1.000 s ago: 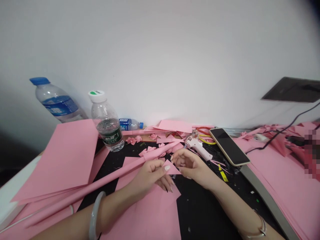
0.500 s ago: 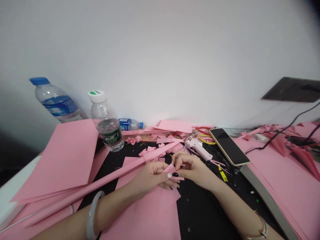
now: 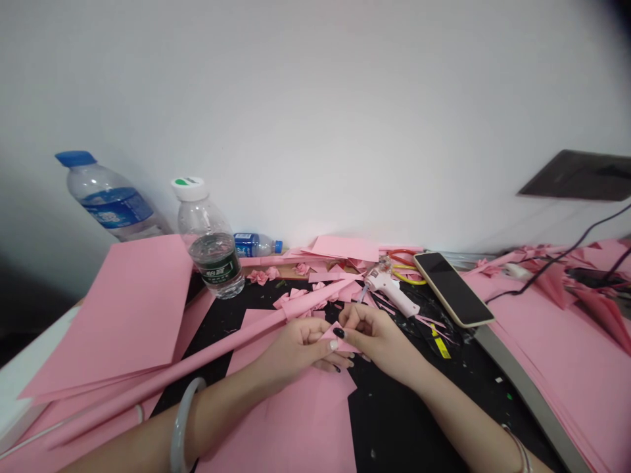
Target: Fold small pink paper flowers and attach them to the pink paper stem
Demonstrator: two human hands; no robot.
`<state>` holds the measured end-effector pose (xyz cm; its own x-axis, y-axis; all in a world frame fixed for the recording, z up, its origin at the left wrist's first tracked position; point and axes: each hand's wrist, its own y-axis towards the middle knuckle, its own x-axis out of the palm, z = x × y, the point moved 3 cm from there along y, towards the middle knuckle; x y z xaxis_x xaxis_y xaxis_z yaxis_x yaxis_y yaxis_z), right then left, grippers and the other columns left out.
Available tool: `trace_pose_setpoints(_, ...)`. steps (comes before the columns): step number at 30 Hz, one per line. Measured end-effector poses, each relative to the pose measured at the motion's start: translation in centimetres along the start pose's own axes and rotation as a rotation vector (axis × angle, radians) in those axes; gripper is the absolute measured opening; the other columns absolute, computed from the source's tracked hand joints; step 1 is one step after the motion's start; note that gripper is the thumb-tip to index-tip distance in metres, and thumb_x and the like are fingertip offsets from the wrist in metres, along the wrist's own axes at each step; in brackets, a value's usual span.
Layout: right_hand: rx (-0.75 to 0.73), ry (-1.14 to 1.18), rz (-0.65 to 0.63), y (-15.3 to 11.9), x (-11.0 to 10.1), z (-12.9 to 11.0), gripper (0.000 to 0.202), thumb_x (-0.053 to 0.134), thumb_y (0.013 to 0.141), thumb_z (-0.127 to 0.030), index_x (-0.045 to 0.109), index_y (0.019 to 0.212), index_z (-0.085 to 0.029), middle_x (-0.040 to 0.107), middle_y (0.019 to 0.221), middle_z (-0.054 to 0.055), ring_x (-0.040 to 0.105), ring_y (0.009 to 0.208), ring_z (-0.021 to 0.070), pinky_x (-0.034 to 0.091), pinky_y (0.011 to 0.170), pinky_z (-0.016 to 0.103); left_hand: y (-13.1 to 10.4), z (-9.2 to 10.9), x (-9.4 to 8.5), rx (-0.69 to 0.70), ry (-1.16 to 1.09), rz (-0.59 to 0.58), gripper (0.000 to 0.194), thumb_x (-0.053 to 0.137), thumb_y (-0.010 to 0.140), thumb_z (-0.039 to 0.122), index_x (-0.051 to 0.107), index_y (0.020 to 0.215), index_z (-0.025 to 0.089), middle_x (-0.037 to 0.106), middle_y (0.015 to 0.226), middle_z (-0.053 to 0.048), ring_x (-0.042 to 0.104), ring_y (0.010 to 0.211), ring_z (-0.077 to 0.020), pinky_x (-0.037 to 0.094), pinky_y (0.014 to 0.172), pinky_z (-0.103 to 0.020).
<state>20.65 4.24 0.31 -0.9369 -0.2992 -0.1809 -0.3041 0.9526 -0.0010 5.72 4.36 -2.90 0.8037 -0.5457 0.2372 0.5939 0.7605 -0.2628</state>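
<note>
A small folded piece of pink paper point(image 3: 345, 343) is pinched between my two hands. My left hand point(image 3: 308, 345) grips it from the left, thumb on top and fingers beneath. On the other side my right hand point(image 3: 377, 338) presses its thumb near the paper's upper corner, index finger curled behind. Part of the piece is covered by my fingers. Below my hands lie flat pink sheets point(image 3: 290, 427). A long rolled pink paper tube point(image 3: 236, 338) runs diagonally just behind my left hand.
Two upright bottles point(image 3: 214, 253) stand at the left, and a small bottle point(image 3: 256, 244) lies by the wall. Paper roses point(image 3: 263, 275), a pink glue gun point(image 3: 392, 289) and a phone point(image 3: 453, 289) lie beyond my hands. Stacked pink paper point(image 3: 123, 309) is at left, more paper point(image 3: 557, 348) at right.
My right thumb has shifted up and left onto the paper's corner, and the raised flap now looks flatter. My left hand has barely moved.
</note>
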Motion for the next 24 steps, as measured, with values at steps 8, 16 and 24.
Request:
trace_pose_setpoints(8, 0.049, 0.036, 0.040, -0.03, 0.12, 0.33, 0.023, 0.060, 0.076, -0.022, 0.043, 0.061, -0.020, 0.049, 0.072, -0.002, 0.037, 0.049, 0.0066, 0.026, 0.040, 0.021, -0.18, 0.06, 0.03, -0.007, -0.026, -0.011, 0.027, 0.067, 0.080, 0.040, 0.053, 0.079, 0.016, 0.074, 0.087, -0.009, 0.073, 0.085, -0.0259, 0.056, 0.074, -0.035)
trace_pose_setpoints(16, 0.077, 0.053, 0.039, -0.13, 0.11, 0.37, 0.024, 0.061, 0.076, -0.024, 0.043, 0.062, -0.019, 0.049, 0.073, -0.001, 0.038, 0.050, 0.0068, 0.027, 0.039, 0.019, -0.21, -0.13, 0.13, 0.003, -0.049, -0.008, 0.028, 0.069, 0.079, 0.040, 0.053, 0.077, 0.017, 0.074, 0.084, -0.008, 0.073, 0.085, -0.0252, 0.056, 0.075, -0.036)
trace_pose_setpoints(24, 0.164, -0.016, 0.049, -0.25, 0.28, 0.00, 0.018, 0.059, 0.078, -0.021, 0.043, 0.071, -0.021, 0.044, 0.061, -0.007, 0.036, 0.047, 0.0072, 0.026, 0.041, 0.019, -0.33, 0.11, 0.21, 0.021, -0.014, 0.045, 0.027, 0.073, 0.074, 0.033, 0.052, 0.070, 0.016, 0.064, 0.069, 0.000, 0.073, 0.077, -0.0231, 0.056, 0.070, -0.033)
